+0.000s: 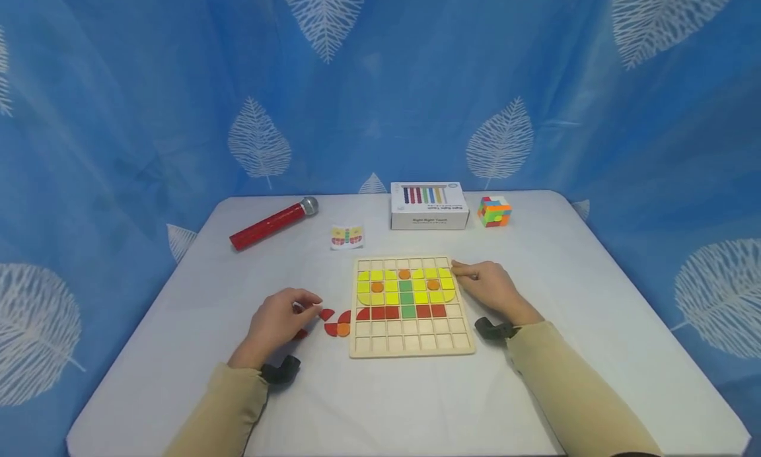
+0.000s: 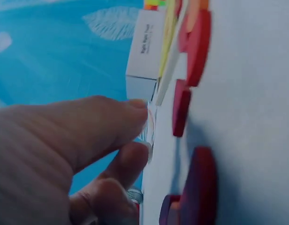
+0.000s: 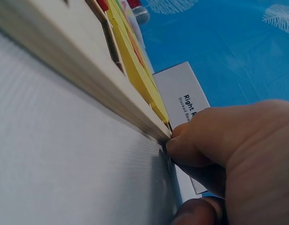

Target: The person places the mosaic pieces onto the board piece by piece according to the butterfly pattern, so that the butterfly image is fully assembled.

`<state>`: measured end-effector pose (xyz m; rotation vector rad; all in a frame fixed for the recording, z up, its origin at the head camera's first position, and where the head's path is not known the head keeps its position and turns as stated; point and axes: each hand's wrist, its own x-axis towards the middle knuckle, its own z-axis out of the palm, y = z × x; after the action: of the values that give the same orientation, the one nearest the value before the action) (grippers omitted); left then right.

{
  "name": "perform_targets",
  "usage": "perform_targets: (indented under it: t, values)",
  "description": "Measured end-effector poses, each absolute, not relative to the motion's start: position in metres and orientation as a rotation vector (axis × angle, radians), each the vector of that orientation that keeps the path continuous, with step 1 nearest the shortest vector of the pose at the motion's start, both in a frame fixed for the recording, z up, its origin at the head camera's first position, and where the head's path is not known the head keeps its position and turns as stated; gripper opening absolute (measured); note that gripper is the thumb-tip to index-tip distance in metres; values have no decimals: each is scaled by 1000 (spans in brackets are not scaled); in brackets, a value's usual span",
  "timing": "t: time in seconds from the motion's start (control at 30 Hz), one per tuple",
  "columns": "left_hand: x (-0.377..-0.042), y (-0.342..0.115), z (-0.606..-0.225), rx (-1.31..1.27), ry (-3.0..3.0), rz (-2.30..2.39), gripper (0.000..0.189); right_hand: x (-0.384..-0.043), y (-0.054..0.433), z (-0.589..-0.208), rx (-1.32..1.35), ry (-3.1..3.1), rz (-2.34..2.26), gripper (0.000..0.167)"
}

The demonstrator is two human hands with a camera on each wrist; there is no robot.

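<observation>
A wooden grid board (image 1: 412, 344) lies on the table, with yellow, green, orange and red pieces set in its upper and middle rows. My right hand (image 1: 490, 286) grips the board's upper right corner between thumb and finger, and the thumb (image 3: 181, 149) shows against the edge. My left hand (image 1: 278, 325) hovers left of the board over loose red pieces, partly hiding some. Nothing shows between its thumb and finger in the left wrist view. A red quarter-round piece (image 1: 326, 314) lies just beyond its fingertips. Closer to the board are more red pieces and an orange disc (image 1: 343, 329).
Behind the board lies a small pattern card (image 1: 347, 237) with a butterfly-like picture. A red microphone-shaped tube (image 1: 270, 226) is at the back left. A white box (image 1: 429, 207) and a colourful puzzle cube (image 1: 495, 212) stand at the back right, before a blue leaf-patterned curtain (image 1: 380, 87).
</observation>
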<state>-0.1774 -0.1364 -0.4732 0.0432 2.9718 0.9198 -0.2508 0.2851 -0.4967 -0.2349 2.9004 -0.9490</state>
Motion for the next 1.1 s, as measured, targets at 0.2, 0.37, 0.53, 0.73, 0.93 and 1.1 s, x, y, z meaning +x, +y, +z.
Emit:
perform_targets:
  t: [0.2,0.37,0.53,0.73,0.93,1.1]
  values:
    - [-173,-122,-479,83,3027,716,31,-250,284,-496,-230,2897,-974,37]
    - [-172,-119,-480,57,3038,695,31,-249,285,-498,-226,2898,-971,37]
    - [-174,-120,-479,31,3026,735,30,-250,285,-496,-225,2900,-978,36]
    - [-177,-114,-475,7,3007,955,18,-250,285,-497,-198,2890,-990,37]
    - [-180,-91,-468,121,2949,1064,16,-248,284,-498,-192,2892,-985,36]
    - [-181,-55,-457,345,2853,1083,10,-250,284,-496,-217,2900,-969,36]
